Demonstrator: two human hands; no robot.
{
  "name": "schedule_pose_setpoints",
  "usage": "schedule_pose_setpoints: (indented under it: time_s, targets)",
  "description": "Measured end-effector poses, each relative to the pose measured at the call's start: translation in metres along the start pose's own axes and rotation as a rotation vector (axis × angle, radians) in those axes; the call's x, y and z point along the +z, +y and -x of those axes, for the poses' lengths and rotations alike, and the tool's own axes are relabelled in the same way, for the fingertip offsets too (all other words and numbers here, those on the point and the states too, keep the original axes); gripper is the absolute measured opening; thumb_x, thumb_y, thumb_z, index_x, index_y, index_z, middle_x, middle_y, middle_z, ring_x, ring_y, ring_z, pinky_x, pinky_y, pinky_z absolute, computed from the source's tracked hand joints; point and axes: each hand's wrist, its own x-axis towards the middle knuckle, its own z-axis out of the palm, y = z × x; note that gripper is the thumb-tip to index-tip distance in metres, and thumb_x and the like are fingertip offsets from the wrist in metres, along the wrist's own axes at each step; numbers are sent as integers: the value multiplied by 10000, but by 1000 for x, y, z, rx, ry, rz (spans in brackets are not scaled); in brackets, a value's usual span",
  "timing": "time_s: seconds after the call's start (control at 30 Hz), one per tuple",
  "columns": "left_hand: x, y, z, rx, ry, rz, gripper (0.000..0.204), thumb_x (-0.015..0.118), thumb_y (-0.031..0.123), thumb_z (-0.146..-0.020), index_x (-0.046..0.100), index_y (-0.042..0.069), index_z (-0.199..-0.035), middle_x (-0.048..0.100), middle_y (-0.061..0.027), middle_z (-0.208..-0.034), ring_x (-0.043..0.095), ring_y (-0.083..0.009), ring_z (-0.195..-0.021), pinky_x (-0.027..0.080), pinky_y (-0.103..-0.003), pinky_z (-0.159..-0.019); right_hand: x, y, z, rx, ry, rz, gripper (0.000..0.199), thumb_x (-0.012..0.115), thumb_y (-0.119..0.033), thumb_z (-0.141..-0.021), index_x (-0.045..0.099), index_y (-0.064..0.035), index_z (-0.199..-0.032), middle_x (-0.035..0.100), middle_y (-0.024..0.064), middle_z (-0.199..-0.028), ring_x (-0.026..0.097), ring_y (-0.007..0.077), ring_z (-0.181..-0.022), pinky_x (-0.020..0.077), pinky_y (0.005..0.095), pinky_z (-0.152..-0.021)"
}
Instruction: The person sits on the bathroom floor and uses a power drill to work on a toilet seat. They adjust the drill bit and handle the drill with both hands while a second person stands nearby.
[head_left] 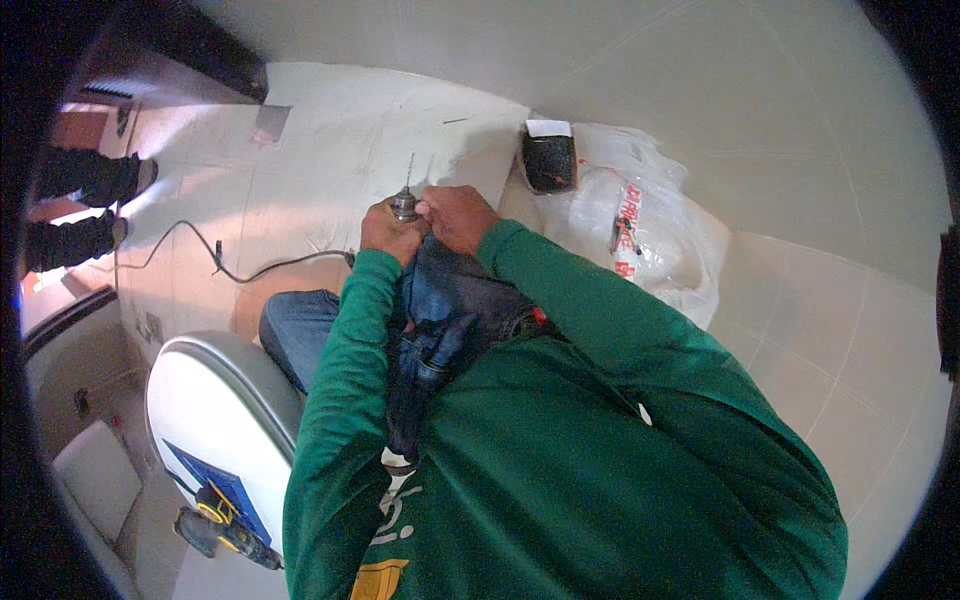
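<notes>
A power drill (pixel 430 350) with a dark blue body rests between my knees, its metal chuck (pixel 404 205) and thin bit (pixel 410 168) pointing away from me. My left hand (pixel 385 232) is closed around the chuck. My right hand (pixel 455 215) grips it from the other side, fingers touching the chuck's top. Both arms wear green sleeves. The drill's cord (pixel 250 270) trails left across the floor.
A white plastic bag (pixel 650 235) with small items lies to the right, next to a dark box (pixel 549 160). A white oval lid (pixel 215 420) sits at lower left with a yellow-black tool (pixel 225 525) beside it. Another person's dark-trousered legs (pixel 85 205) stand at far left.
</notes>
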Motion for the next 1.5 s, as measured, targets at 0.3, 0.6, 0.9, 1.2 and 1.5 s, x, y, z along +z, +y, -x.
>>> schedule_pose_setpoints:
  time_s: [0.3, 0.6, 0.9, 1.2, 1.5]
  targets:
    - [7, -3, 3, 62, 53, -91, 340, 768, 311, -781, 710, 5, -918, 728, -187, -836, 717, -321, -786, 554, -402, -733, 8, 21, 3, -221, 54, 53, 219, 649, -160, -812, 603, -61, -1002, 664, 168, -944, 609, 442, -960, 491, 552, -773]
    - [7, 5, 7, -15, 99, -117, 411, 757, 385, -772, 717, -2, -904, 717, -230, -841, 719, -377, -835, 553, -449, -747, -28, -20, -14, 82, -273, 308, 164, 631, -207, -866, 717, -73, -904, 715, 203, -920, 688, 429, -892, 540, 549, -822]
    - [6, -8, -4, -19, 85, -84, 379, 752, 367, -751, 737, 34, -931, 718, -247, -906, 715, -394, -889, 560, -461, -792, -14, -20, -15, 121, -246, 461, 238, 571, -216, -892, 723, -42, -948, 714, 243, -946, 703, 421, -915, 564, 527, -824]
    - [-7, -7, 2, -113, 70, -79, 409, 773, 378, -748, 743, 24, -951, 725, -239, -953, 718, -378, -928, 562, -439, -815, -11, -9, -32, -58, -353, 401, 182, 630, -183, -808, 713, -50, -901, 709, 227, -921, 690, 424, -899, 554, 513, -830]
    - [-6, -18, 8, -169, 133, 50, 430, 792, 428, -763, 751, 40, -943, 740, -200, -923, 729, -316, -875, 564, -416, -785, -9, -18, -47, -119, -404, 331, 143, 644, -174, -812, 680, -61, -892, 702, 214, -889, 685, 420, -863, 548, 516, -802]
